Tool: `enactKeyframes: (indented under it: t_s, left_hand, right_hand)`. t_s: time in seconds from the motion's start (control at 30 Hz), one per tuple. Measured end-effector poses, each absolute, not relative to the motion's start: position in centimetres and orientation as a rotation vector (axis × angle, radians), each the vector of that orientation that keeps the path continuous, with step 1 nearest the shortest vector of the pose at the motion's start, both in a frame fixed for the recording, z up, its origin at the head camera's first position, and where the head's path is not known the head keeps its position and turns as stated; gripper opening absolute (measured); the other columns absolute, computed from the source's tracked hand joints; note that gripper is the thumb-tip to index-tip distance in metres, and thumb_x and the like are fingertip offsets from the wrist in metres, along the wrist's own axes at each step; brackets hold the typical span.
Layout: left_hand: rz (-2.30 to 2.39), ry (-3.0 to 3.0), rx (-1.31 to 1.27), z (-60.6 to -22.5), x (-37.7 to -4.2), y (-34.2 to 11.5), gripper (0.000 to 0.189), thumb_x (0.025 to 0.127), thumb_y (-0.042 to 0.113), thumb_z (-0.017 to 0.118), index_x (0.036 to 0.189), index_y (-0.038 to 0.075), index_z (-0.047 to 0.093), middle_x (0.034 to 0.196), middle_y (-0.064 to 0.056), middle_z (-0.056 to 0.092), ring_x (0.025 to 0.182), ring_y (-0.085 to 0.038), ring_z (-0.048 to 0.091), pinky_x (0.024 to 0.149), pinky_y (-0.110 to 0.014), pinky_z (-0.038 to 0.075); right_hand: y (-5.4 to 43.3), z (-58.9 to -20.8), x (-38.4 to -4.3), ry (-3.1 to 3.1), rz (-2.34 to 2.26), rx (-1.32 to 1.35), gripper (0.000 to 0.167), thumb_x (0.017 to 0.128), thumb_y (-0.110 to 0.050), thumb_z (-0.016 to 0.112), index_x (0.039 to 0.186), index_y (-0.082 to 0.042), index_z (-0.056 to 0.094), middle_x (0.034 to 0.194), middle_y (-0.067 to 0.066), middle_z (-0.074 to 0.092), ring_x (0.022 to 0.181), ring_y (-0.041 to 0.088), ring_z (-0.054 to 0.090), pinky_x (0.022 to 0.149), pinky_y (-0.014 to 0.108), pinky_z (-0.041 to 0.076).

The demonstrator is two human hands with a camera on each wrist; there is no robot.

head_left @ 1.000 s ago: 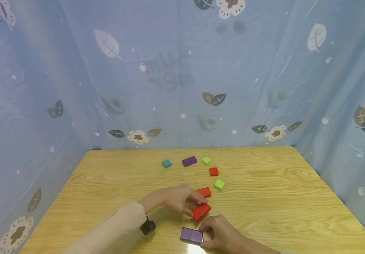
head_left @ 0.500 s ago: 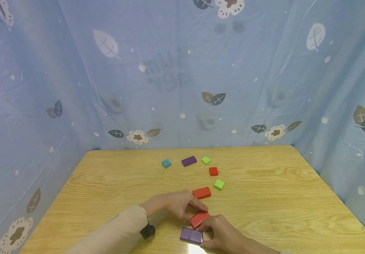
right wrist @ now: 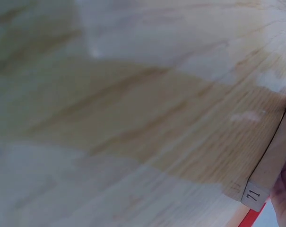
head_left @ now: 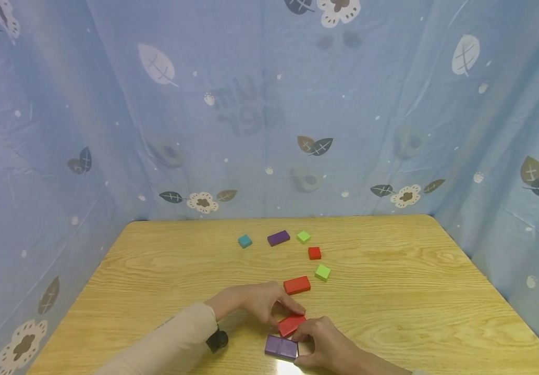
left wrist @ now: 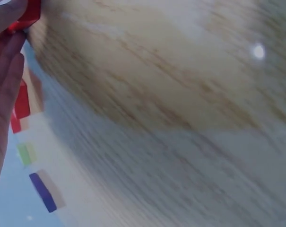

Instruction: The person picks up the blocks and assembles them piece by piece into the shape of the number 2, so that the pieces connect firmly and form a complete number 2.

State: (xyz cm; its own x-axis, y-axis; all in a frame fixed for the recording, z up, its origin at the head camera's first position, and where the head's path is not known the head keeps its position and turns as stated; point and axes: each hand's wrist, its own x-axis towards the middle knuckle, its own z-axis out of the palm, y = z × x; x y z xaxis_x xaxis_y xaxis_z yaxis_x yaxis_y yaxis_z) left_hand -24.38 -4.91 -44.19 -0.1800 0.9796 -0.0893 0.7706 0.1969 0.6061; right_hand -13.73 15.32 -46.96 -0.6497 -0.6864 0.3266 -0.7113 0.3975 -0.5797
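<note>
My left hand (head_left: 267, 304) pinches a flat red block (head_left: 292, 325) between thumb and fingers; the same hand's fingers (left wrist: 8, 80) show at the edge of the left wrist view. Just in front of that block lies a purple block (head_left: 281, 347) with a line across its top. The thumb and index finger of my right hand (head_left: 326, 344) grip its right end. In the right wrist view, a block (right wrist: 270, 163) at this hand shows a bare wooden side and an end marked 71. The right index finger is right at the red block's edge.
Behind the hands lie a second red block (head_left: 297, 285), a green block (head_left: 323, 272) and a small red block (head_left: 314, 253). Farther back are another green block (head_left: 304, 237), a purple block (head_left: 279, 238) and a blue block (head_left: 245, 241). A patterned curtain (head_left: 269, 130) surrounds the wooden table (head_left: 391, 291).
My left hand has brought the red block down toward the near purple block and the right hand, uncovering the red block behind it. The right hand has kept its hold on the purple block.
</note>
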Motion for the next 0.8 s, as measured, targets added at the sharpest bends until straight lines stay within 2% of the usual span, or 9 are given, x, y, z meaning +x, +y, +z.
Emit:
enactKeyframes:
  t_s: [0.8]
  left_hand:
    - [0.598, 1.992, 1.536, -43.51, -24.23, -4.84, 0.06, 0.077, 0.001, 0.076, 0.134, 0.006, 0.056, 0.135, -0.002, 0.054, 0.123, 0.0, 0.045, 0.101, -0.015, 0.037]
  right_hand:
    - [15.5, -46.85, -13.7, -2.643, 1.11, 1.275, 0.021, 0.071, -0.012, 0.081, 0.089, -0.009, 0.071, 0.083, -0.013, 0.067, 0.076, -0.007, 0.055, 0.064, 0.011, 0.047]
